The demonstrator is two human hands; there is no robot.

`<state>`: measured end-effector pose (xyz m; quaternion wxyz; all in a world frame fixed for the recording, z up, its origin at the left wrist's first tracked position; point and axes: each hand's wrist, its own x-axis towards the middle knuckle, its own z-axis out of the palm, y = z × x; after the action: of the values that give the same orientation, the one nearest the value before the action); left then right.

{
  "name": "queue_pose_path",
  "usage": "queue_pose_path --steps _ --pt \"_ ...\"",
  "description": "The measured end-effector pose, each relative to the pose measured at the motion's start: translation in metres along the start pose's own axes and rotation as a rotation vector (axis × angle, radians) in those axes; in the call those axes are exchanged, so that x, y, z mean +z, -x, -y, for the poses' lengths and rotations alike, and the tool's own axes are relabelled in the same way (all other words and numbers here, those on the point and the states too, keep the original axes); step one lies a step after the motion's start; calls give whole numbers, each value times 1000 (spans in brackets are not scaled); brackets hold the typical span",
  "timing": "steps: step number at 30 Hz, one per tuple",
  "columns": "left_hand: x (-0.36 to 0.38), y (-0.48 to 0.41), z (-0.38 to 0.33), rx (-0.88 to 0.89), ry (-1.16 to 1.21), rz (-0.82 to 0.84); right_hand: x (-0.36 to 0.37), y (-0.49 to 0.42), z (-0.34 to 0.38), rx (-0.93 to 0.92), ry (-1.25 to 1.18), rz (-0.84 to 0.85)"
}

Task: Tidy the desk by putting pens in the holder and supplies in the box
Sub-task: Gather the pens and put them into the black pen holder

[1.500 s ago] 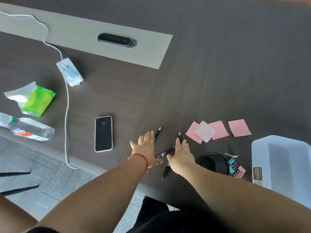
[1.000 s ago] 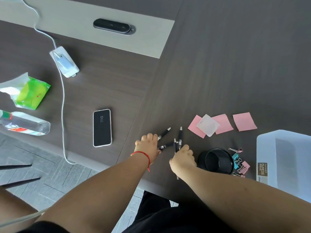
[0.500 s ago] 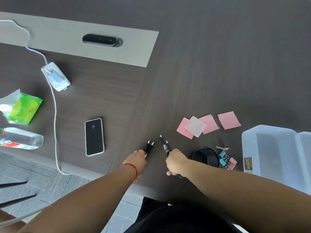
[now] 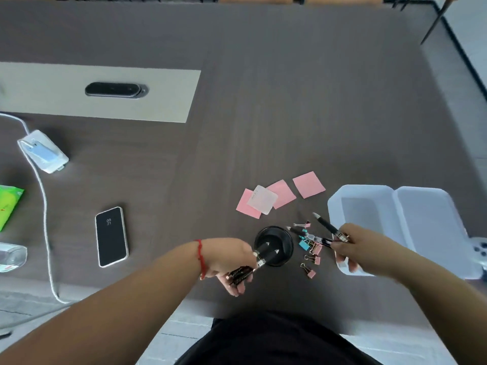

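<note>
The left hand (image 4: 229, 262) grips two black pens (image 4: 259, 259), their tips angled over the mouth of the round black holder (image 4: 274, 246). At the holder's three o'clock, the right hand (image 4: 347, 246) clasps more pens (image 4: 325, 225) (count unclear) above the binder clips (image 4: 312, 255). The open translucent box (image 4: 395, 219) sits farther toward three o'clock, pink sticky notes (image 4: 308, 184) at twelve.

Desk (image 4: 290, 114) showing matt dark wood grain, pale matt inset panel (image 4: 158, 96). Pen holder (image 4: 286, 242) looking glossy black plastic. Storage box (image 4: 411, 219) appearing frosted translucent plastic. Sticky notes (image 4: 308, 184) looking matt pink paper. Phone (image 4: 111, 236) screen reflecting glossy. Pens (image 4: 328, 226) showing shiny black barrels, metal bands.
</note>
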<state>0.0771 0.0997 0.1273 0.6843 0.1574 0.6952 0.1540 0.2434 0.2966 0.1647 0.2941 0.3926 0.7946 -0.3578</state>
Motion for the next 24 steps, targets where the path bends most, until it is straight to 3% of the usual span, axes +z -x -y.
queue_pose_path --steps 4,9,24 --pt "6 -44 -12 -111 53 -83 23 -13 -2 -47 -10 -2" --pt "11 -61 -21 -170 108 -193 58 -45 9 -165 210 -123" --pt "17 -65 -24 -130 -169 -312 76 -67 53 -278 708 -119"
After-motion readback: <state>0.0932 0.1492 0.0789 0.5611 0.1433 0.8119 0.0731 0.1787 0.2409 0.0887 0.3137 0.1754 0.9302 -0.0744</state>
